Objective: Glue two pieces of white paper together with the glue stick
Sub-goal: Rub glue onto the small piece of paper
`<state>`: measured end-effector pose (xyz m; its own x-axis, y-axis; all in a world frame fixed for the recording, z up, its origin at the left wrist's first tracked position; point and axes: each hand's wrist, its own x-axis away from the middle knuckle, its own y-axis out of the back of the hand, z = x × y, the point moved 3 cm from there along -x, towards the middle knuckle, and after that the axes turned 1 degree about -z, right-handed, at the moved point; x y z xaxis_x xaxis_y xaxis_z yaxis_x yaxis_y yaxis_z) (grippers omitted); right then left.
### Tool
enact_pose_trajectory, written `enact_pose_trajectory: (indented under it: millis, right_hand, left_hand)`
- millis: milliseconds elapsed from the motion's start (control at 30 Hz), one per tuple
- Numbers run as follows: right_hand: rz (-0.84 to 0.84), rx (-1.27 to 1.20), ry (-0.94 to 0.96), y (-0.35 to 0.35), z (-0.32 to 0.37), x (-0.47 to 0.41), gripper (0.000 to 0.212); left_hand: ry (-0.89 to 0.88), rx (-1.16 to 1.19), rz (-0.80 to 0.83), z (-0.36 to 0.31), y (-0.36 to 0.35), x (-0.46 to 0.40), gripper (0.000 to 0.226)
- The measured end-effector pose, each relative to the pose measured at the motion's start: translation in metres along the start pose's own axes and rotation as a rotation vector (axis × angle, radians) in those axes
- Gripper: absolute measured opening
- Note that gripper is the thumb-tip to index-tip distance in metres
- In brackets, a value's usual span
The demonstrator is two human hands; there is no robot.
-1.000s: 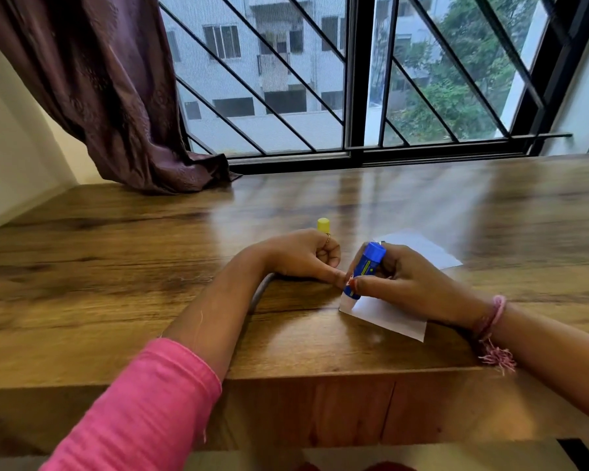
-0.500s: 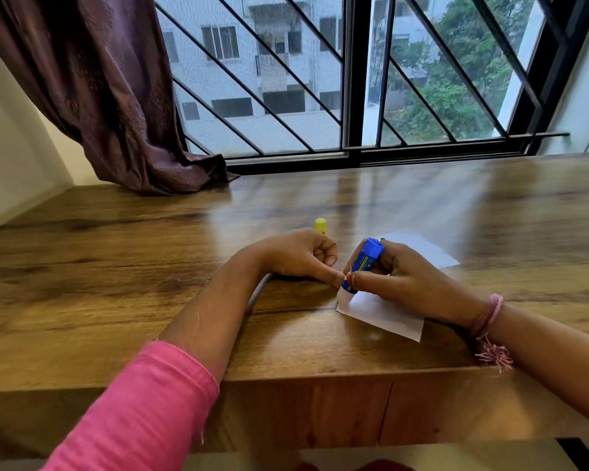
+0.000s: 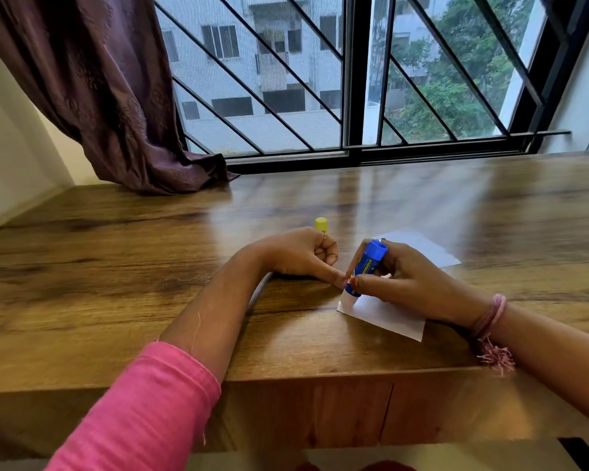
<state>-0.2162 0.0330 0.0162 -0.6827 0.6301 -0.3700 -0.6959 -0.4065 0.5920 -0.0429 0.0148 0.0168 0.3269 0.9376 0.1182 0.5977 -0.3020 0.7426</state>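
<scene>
Glue stick [image 3: 368, 266] first: a blue tube, tilted, its lower end pressed onto the near left corner of a white paper [image 3: 385, 316] that lies on a wooden table [image 3: 116, 266].

From the head camera, the only view, everything sits close around that paper. The right hand [image 3: 405, 283] comes in from the paper's right side, fingers and thumb curled round the tube, and it covers the paper's middle. The left hand [image 3: 303, 254] lies just left of the paper with most fingers curled in; one finger reaches out so its tip presses down at the paper's left corner, right beside the tube's lower end. It grips nothing that I can see. A yellow cap [image 3: 320, 223] stands upright behind the left hand, farther from the paper's near edge. Whether a second sheet lies under or behind the first, I cannot tell; a pale edge does show beyond the right hand.

Compared with a second ago, the tube leans a little differently and has shifted only slightly at that same corner, while the left fingertip has stayed put. To my eye this means glue is being rubbed along the corner and edge, with joining the sheets not yet done.

Beyond the paper a barred window [image 3: 354, 79] and a dark curtain [image 3: 99, 90] close the scene.
</scene>
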Motion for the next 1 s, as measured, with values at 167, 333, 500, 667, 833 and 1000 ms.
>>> enact_pose_trajectory:
  millis: [167,333,500,667,833,1000]
  right_hand:
    - [-0.048,0.036,-0.03,0.0004,-0.0018,-0.0021,0.019]
    - [-0.06,0.025,-0.055,0.0018,-0.0024,-0.003,0.015]
    - [0.009,0.035,-0.053,-0.0006,0.0008,-0.0011,0.011]
    - [-0.04,0.014,-0.068,0.0012,-0.0013,-0.0028,0.016]
    - [-0.04,0.04,-0.063,-0.0001,-0.0013,-0.0028,0.026]
    - [-0.072,0.029,-0.08,0.0001,-0.0042,-0.0043,0.028]
  left_hand:
    - [-0.002,0.002,0.0,-0.0003,0.0004,0.0001,0.028]
    - [-0.004,0.011,-0.001,-0.0002,0.0001,0.0004,0.028]
    - [-0.003,-0.004,-0.005,0.001,0.0009,0.0001,0.026]
    - [-0.006,-0.034,-0.08,0.0039,0.001,-0.0026,0.026]
    - [-0.003,-0.031,-0.088,0.0058,0.0009,-0.005,0.026]
    - [0.013,-0.015,-0.108,0.0065,0.0013,-0.0054,0.027]
